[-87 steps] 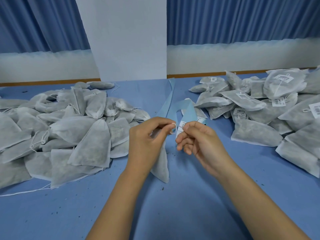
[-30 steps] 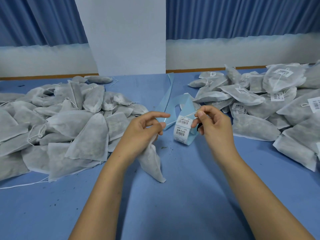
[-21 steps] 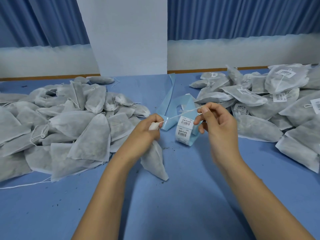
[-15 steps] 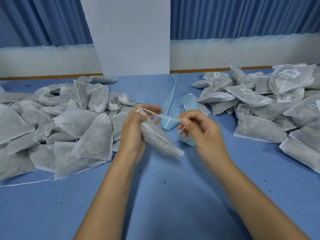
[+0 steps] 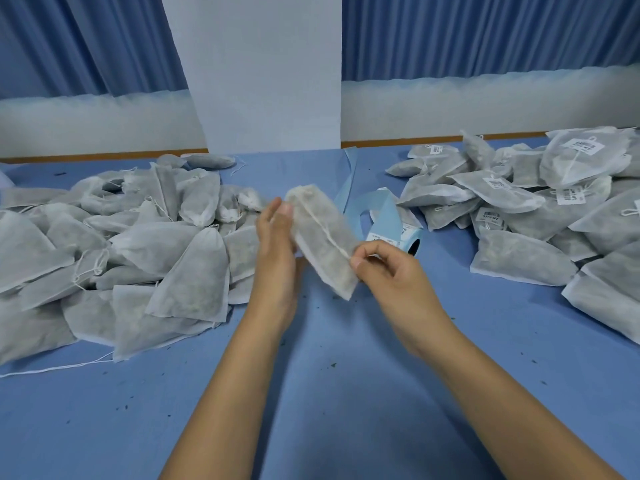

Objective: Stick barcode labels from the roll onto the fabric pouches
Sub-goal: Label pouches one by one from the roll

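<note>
- Table (image 5: 346, 427): blue cloth surface filling the lower frame, flecked with small dark specks.
- Curtains (image 5: 485, 32): blue, pleated, across the upper left and upper right.
- Pillar (image 5: 259, 71): pale, plain, upper centre, behind the table's far edge.

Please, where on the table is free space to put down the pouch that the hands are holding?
Bare blue table lies near the person, between the unlabelled pile and the labelled pile. The middle strip behind the held pouch is crowded by the label roll.
</note>
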`<control>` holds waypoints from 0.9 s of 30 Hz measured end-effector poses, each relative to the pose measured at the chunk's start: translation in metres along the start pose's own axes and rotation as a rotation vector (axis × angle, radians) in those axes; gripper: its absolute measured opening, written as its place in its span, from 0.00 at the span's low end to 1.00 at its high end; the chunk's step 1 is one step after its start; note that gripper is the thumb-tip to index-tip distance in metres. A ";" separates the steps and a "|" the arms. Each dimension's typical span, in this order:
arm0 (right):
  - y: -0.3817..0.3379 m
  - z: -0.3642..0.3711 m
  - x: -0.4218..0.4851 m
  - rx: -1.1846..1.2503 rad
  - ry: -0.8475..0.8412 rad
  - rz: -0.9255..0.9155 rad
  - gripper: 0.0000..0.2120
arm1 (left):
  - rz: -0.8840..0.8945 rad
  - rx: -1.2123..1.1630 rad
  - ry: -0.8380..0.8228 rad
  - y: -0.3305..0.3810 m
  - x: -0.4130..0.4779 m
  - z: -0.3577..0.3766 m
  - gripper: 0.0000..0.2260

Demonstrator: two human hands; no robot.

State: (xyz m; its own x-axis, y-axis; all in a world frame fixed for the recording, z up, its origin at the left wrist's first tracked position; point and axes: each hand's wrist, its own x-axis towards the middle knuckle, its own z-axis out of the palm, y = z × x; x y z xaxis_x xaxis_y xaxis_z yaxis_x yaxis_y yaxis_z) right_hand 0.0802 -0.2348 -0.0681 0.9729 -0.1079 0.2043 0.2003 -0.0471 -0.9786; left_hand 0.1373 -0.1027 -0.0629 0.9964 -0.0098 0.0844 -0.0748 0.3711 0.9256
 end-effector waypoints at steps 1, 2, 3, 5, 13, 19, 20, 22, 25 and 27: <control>0.000 -0.003 0.002 -0.028 0.051 -0.005 0.07 | 0.003 0.063 -0.066 -0.003 -0.002 0.003 0.31; 0.001 -0.006 0.003 -0.069 0.076 -0.014 0.06 | 0.026 0.128 -0.113 -0.007 -0.004 0.005 0.29; 0.002 -0.009 0.004 -0.111 0.079 -0.030 0.06 | 0.064 0.182 -0.130 -0.011 -0.005 0.006 0.27; 0.003 -0.010 0.006 -0.175 0.060 -0.050 0.06 | 0.169 0.253 -0.083 -0.016 -0.005 0.005 0.27; 0.019 -0.035 0.020 -0.557 0.310 0.122 0.14 | 0.674 0.772 0.162 -0.024 0.002 -0.006 0.18; 0.024 -0.036 0.025 -0.382 0.186 0.202 0.07 | 0.830 0.973 -0.044 -0.041 -0.003 0.010 0.08; 0.023 -0.036 0.025 -0.356 0.177 0.189 0.06 | 0.850 0.999 -0.076 -0.043 -0.003 0.012 0.08; 0.022 -0.036 0.025 -0.355 0.174 0.148 0.05 | 0.880 1.047 -0.119 -0.045 -0.003 0.013 0.09; 0.022 -0.033 0.022 -0.463 0.158 0.078 0.07 | 0.931 1.097 -0.175 -0.047 -0.001 0.010 0.10; 0.023 -0.032 0.022 -0.532 0.125 0.048 0.09 | 0.909 1.102 -0.202 -0.046 0.001 0.008 0.09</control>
State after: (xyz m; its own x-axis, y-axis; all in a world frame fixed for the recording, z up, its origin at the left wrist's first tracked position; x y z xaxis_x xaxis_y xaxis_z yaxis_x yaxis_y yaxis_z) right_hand 0.1025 -0.2699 -0.0851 0.9518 -0.2381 0.1932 0.0388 -0.5315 -0.8462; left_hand 0.1417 -0.1272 -0.1024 0.5718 -0.3280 0.7520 -0.7542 -0.5709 0.3245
